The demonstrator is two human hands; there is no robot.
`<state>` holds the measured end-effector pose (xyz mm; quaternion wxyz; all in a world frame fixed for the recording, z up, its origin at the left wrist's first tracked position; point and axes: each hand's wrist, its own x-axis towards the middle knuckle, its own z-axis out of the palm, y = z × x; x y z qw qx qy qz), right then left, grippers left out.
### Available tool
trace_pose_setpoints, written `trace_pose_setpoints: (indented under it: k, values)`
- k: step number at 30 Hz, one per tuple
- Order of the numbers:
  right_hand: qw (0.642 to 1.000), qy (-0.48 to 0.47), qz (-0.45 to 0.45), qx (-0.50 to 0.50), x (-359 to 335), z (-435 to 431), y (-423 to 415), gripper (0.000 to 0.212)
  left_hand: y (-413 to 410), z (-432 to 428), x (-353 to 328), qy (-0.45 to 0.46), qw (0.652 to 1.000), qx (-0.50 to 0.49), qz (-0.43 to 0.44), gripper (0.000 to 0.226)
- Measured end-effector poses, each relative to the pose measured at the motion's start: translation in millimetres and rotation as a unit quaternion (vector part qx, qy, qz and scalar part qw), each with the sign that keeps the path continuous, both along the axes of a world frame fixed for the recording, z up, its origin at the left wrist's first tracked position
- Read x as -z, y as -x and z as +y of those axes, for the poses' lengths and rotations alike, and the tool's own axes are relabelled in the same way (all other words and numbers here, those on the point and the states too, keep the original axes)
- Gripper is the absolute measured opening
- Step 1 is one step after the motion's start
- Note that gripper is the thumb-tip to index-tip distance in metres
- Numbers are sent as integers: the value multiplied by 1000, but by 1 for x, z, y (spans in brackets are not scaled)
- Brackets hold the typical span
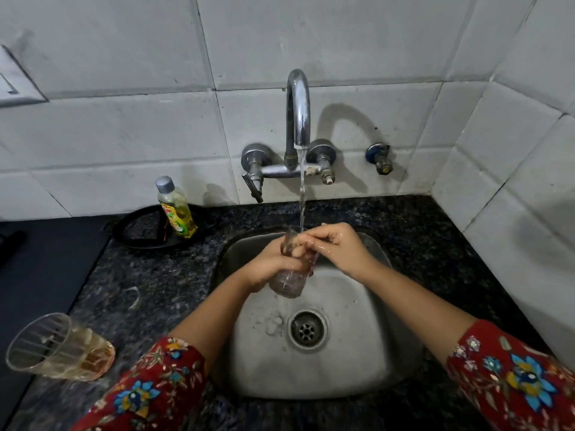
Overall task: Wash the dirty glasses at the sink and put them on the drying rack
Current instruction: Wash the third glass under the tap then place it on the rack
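now left hand (270, 263) fingers wrapped round glass (291, 269), right hand (339, 247) fingers curled into its rim

The sleeves (161, 390) are deep red, printed with flowers in blue, yellow, orange and pale pink. The table (149, 275) is black stone, speckled all over with grey and white flecks. The sink (357, 353) is dull silver steel, spotted with water marks, and the tap (298, 113) is shiny chrome. The wall tiles (124, 135) are pale grey-white with darker grey joints. The soap bottle (175, 206) is clear yellow with a grey cap and a label in red, yellow and green; it stands on a black tray (140, 234). The glass on the table (59, 346) is clear with a brownish-amber tint at its base. The glass under the water (291, 275) is colourless.
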<state>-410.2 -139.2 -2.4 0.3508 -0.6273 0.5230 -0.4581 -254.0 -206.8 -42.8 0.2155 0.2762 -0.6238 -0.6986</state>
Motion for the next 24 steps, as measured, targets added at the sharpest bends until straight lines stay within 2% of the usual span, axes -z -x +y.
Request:
trace_pose_setpoints:
  k: [3,5,6,8,10,11,13,16,17,18,20,21,22,24]
  values:
    - [998,-56,19,-8,1,-8,-5,17,12,11,6,167,971,-135,-109,49]
    - [998,-59,6,-5,2,-7,-2,18,15,11,6,222,951,-173,-129,51]
    - [999,-49,7,-9,2,-5,-1,18,12,8,5,206,963,-142,-96,54]
    - [999,-30,26,-24,2,0,2,18,3,-1,0,115,993,-19,-25,52]
    - [998,-30,37,-36,3,3,2,18,-3,-6,-3,38,998,57,-6,41]
    - [998,-29,43,-33,5,3,1,18,-2,-7,-2,42,997,55,-20,36]
    - [998,-36,49,-11,10,-1,-3,16,5,1,-1,113,991,-7,-65,34]
    - [997,-55,40,29,16,-7,-8,16,15,11,0,247,935,-155,-200,51]
    - [997,-52,38,33,16,-7,-8,15,14,9,0,245,934,-159,-207,54]
    - [998,-44,39,32,16,-7,-7,15,11,5,-2,221,951,-123,-176,57]
    - [999,-28,32,27,14,-5,-5,16,1,-3,-8,121,988,-9,-97,55]
    - [999,-22,28,23,13,-3,-4,16,-4,-5,-12,68,995,35,-71,52]
    - [999,-18,24,21,13,-1,-3,17,-8,-5,-13,28,996,57,-64,52]
    - [1000,-14,19,21,13,0,-4,17,-10,-2,-8,9,997,50,-55,52]
